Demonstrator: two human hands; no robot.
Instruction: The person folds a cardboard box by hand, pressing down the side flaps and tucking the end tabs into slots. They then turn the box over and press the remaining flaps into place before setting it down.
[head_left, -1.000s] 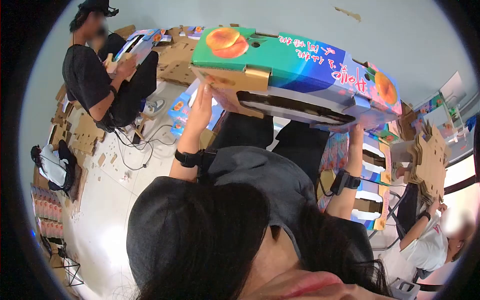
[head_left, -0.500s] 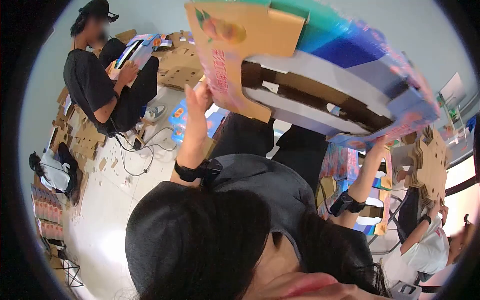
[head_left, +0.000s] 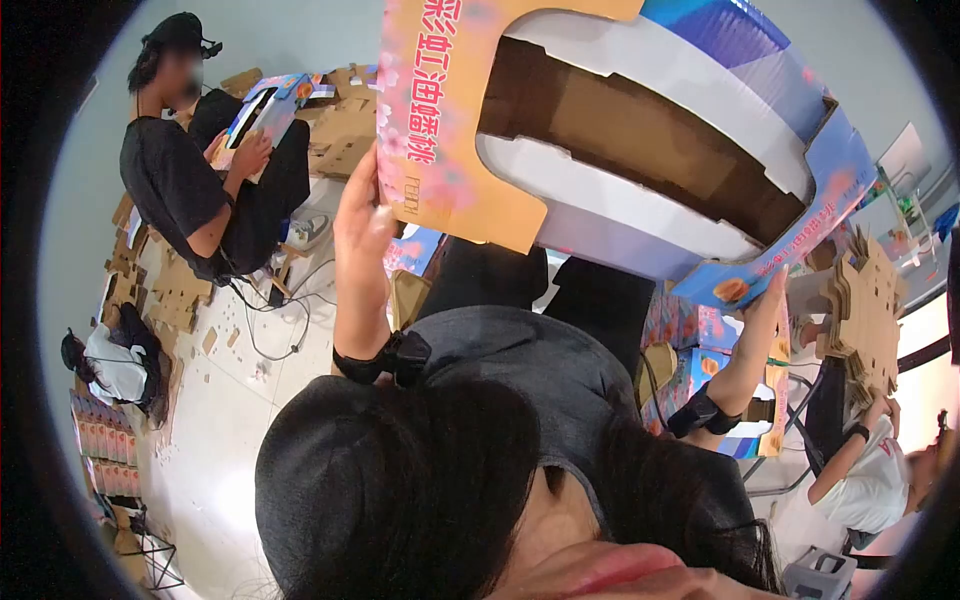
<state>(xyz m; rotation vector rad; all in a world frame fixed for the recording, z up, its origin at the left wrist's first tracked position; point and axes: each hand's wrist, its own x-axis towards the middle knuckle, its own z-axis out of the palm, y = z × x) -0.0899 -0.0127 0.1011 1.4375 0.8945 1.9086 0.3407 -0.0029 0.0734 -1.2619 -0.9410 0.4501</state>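
A printed cardboard fruit box (head_left: 620, 245) is raised in front of me, tilted so its wide top opening faces the camera. Inside it shows bare brown cardboard. My left hand (head_left: 362, 215) is at the box's orange, flower-printed end panel; its thumb shows and the other fingers are partly hidden behind the panel. Under the opposite blue-pink end, my right hand (head_left: 765, 300) grips the lower corner, fingers mostly hidden by the box.
Printed boxes (head_left: 740, 370) are piled beside me on the right. A person (head_left: 180, 190) at the left handles a similar box near flattened cardboard (head_left: 345, 140). Another person (head_left: 870, 470) sits at right by stacked cardboard sheets (head_left: 865, 310); a third (head_left: 120, 360) crouches far left. A cable (head_left: 290, 350) lies on the floor.
The box has tipped so its opening and inside show more fully. My left hand has moved left and lower, from open fingers to against the end panel. My right hand stays at its corner.
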